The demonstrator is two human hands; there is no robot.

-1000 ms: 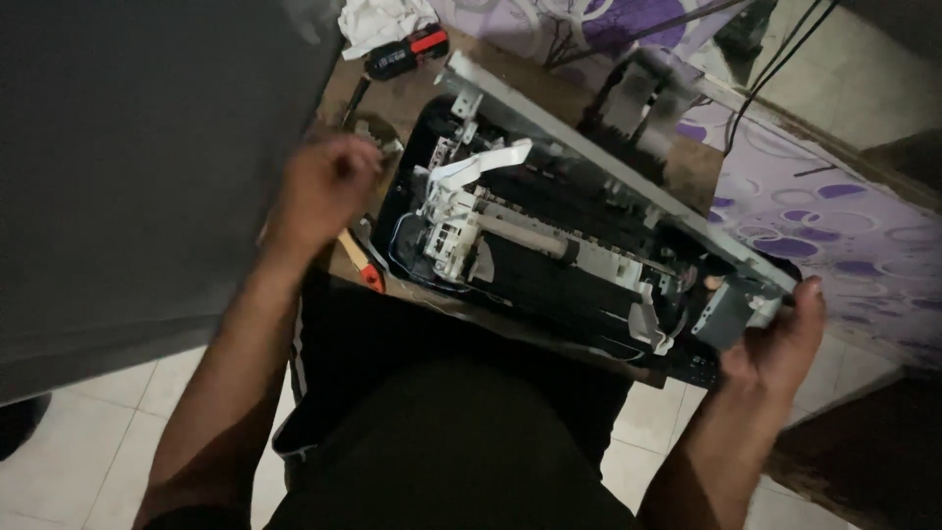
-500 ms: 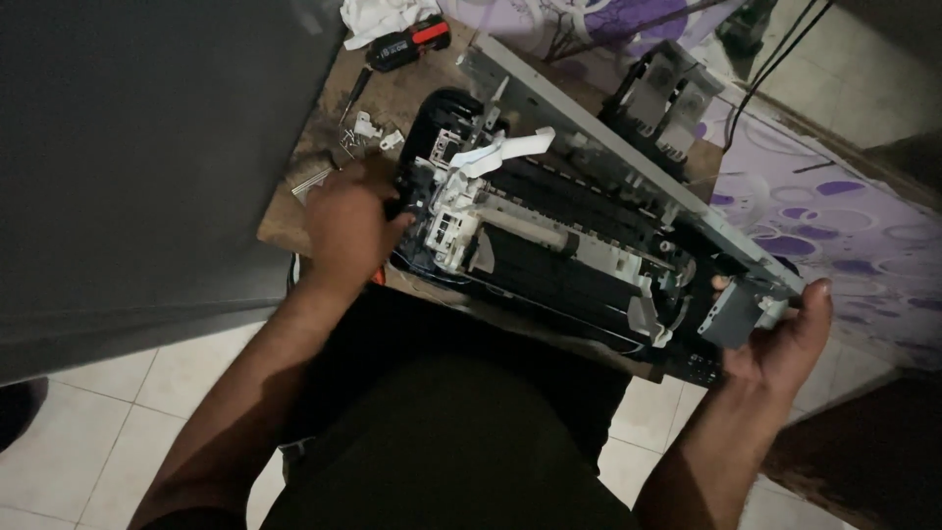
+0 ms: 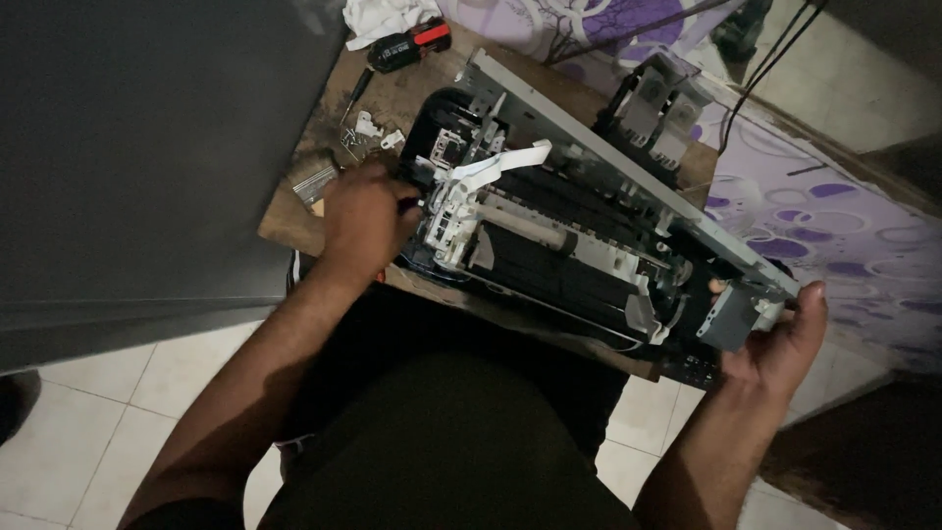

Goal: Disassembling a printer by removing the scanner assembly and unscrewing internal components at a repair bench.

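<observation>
The left hand [image 3: 365,224] covers the left end of the opened printer chassis [image 3: 589,236], so its fingertips and what they grip cannot be made out. The right hand [image 3: 780,339] hides the chassis's lower right corner. The screwdriver [image 3: 397,54] tip is lost in shadow at upper left. Small screws [image 3: 348,137] on the counter [image 3: 294,221] are too tiny to count. A white cloth [image 3: 383,15] is cut off by the top edge.

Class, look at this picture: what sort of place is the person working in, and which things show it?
Probably a home room used as a makeshift repair spot: a small wooden table, a tiled floor, a purple patterned cloth and a screwdriver.
</observation>
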